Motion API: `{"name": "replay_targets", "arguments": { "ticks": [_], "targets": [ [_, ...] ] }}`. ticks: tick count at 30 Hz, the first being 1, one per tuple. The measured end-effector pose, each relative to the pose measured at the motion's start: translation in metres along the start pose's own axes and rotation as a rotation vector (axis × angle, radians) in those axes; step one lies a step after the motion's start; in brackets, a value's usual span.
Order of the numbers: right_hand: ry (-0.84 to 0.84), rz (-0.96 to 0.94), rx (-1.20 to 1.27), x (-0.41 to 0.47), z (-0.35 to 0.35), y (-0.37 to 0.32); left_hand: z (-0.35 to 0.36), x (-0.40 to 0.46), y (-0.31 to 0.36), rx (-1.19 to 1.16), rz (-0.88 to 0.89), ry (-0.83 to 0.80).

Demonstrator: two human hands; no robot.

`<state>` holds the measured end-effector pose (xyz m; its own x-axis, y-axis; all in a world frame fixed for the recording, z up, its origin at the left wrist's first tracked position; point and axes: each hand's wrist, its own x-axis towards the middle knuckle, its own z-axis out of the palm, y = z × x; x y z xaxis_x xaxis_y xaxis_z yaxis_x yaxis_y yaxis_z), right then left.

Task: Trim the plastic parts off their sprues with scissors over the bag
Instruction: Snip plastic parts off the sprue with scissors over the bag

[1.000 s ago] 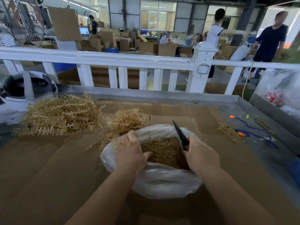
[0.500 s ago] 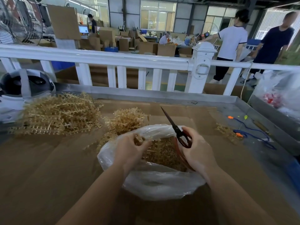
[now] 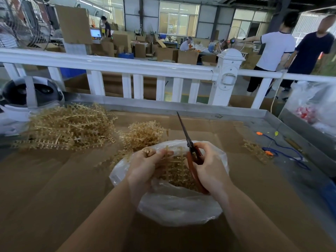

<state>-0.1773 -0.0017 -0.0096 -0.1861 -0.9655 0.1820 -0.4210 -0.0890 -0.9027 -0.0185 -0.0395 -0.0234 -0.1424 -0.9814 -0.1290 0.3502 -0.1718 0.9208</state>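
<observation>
Trimming under way: left hand [image 3: 145, 166] pinches a sprue [image 3: 172, 160], right hand [image 3: 209, 166] grips closed scissors [image 3: 189, 140] over the part-filled bag [image 3: 174, 210]; large untrimmed piles [image 3: 69, 126] remain.

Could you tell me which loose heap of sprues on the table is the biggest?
The far-left heap; the middle heap and right cluster are clearly smaller.

A white railing [image 3: 127, 65] with square balusters and a capped post [image 3: 229, 77] runs across behind the surface [image 3: 45, 188], which is covered in brown cardboard and edged by a grey metal rim [image 3: 181, 106]. Beyond lies a workshop hall: stacked cardboard boxes [image 3: 167, 54], a lit monitor [image 3: 95, 33], a wire-guarded fan [image 3: 27, 24] at left, and tall paned windows [image 3: 179, 20] letting in daylight.
</observation>
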Motion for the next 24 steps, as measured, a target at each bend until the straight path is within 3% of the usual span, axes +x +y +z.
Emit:
{"name": "replay_targets", "arguments": {
  "ticks": [5, 9, 16, 24],
  "targets": [
    [-0.061, 0.068, 0.040, 0.002, -0.001, -0.001, -0.012, 0.000, -0.006, 0.050, -0.133, -0.099],
    [-0.035, 0.114, 0.100, 0.002, -0.005, 0.003, -0.032, -0.013, -0.016, 0.226, -0.240, -0.279],
    [-0.006, 0.185, 0.275, 0.005, -0.003, -0.002, -0.014, -0.004, -0.007, -0.016, -0.214, -0.168],
    [0.008, 0.166, 0.288, 0.004, 0.004, -0.005, 0.007, 0.001, -0.010, 0.196, -0.186, -0.079]
  ]
}}
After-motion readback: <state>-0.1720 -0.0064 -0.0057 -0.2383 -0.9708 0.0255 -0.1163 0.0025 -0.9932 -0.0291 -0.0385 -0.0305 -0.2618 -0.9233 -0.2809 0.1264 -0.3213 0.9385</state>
